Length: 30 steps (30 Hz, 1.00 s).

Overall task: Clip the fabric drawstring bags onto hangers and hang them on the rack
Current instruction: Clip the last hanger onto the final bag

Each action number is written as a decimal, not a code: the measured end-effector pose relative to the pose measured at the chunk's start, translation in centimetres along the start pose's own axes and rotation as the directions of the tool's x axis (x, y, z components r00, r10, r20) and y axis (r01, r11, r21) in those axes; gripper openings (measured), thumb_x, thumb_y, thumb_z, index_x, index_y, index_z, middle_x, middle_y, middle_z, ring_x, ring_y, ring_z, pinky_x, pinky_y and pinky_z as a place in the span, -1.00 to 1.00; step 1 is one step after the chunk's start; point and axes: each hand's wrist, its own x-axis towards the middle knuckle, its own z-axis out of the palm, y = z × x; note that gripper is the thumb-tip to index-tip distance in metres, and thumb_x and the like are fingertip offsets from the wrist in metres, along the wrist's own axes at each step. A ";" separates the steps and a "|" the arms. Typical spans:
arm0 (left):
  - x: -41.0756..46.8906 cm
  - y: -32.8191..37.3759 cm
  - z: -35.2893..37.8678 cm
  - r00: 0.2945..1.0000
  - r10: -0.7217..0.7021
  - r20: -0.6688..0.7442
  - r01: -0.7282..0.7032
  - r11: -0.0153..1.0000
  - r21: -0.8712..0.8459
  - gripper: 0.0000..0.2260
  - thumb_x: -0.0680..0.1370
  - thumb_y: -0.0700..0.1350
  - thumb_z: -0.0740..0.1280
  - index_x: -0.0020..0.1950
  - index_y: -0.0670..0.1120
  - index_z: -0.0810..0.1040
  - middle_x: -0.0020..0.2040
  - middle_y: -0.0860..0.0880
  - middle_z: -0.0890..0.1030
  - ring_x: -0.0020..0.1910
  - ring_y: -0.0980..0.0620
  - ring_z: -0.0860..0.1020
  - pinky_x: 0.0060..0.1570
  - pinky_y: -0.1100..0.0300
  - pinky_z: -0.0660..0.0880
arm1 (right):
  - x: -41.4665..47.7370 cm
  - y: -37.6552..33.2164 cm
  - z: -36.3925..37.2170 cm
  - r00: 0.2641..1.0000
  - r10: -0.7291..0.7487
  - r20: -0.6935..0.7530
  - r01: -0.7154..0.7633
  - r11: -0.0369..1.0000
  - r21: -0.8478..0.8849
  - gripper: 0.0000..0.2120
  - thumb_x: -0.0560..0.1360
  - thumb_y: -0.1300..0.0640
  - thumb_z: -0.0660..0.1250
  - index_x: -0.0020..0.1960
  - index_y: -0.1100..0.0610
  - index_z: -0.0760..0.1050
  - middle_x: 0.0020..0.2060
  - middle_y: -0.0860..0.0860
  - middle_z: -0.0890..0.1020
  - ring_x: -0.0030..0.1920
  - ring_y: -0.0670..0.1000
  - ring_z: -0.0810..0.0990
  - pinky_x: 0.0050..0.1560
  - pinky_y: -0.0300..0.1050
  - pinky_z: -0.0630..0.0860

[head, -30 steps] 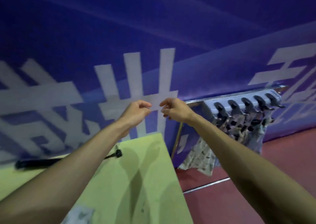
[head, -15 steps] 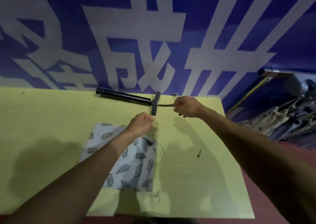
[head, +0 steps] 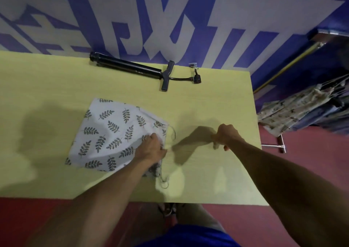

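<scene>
One leaf-print bag point(head: 113, 133) flat on surface point(head: 217, 99), centre-left.
Left hand point(head: 151, 148) pinches the bag's 3 o'clock edge; right hand point(head: 225, 136) curled at 3 o'clock of it, contents unclear.

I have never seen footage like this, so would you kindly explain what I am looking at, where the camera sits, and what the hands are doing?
There is no machine here: a person wears a wide-angle camera on the head, looking forward and down at two bare arms. The single view shows a yellow-green table against a blue wall with large white lettering. A white leaf-print drawstring bag lies flat on the table, and the left hand rests on its right edge, near the cords; whether it has a firm grip on the fabric is unclear. The right hand is curled over bare table, blurred, so I cannot tell if it holds anything. At the back lies a black hand pump. On the right, more printed bags hang beside the table.
</scene>
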 end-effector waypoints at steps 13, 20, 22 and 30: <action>-0.6 1.9 1.3 0.995 -0.082 -0.065 0.066 0.973 -0.220 -0.83 0.62 -0.13 0.13 0.13 -0.18 0.41 -0.11 -0.05 0.48 -0.22 0.06 0.44 -0.25 0.24 0.35 | 2.2 0.4 1.8 0.973 -0.229 -0.040 0.225 0.972 -0.071 -0.83 0.49 0.28 0.27 0.05 0.30 0.54 -0.06 0.20 0.63 -0.05 0.21 0.66 -0.03 0.03 0.62; -1.6 7.3 -2.4 0.992 -0.009 -0.122 -0.060 0.834 -0.548 -0.74 0.63 -0.20 0.06 -0.26 -0.06 0.22 -0.33 0.00 0.23 -0.39 0.09 0.20 -0.39 0.22 0.16 | 1.4 -0.6 -1.4 0.928 -0.336 0.161 0.144 0.721 0.677 -0.78 0.52 0.29 0.23 -0.30 0.25 0.50 -0.41 0.15 0.61 -0.52 0.00 0.58 -0.39 -0.18 0.56; -1.9 9.2 -3.5 0.988 -0.002 -0.155 -0.093 0.793 -0.602 -0.79 0.64 -0.21 0.03 -0.21 -0.09 0.25 -0.31 0.01 0.23 -0.37 0.10 0.22 -0.38 0.23 0.17 | 0.1 -1.4 -3.7 0.891 -0.444 0.095 0.179 0.537 0.825 -0.80 0.52 0.34 0.23 -0.27 0.24 0.46 -0.42 0.13 0.57 -0.48 0.02 0.56 -0.40 -0.19 0.54; -3.1 13.6 -7.3 0.960 0.021 -0.278 -0.189 0.782 -0.594 -0.76 0.60 -0.21 0.03 -0.27 -0.05 0.23 -0.34 -0.02 0.25 -0.39 0.04 0.23 -0.36 0.14 0.18 | -2.1 -3.9 -8.2 0.775 -0.618 -0.132 0.604 0.661 0.445 -0.81 0.43 0.14 0.34 -0.35 0.03 0.43 -0.28 0.02 0.60 -0.23 -0.01 0.53 -0.18 -0.13 0.42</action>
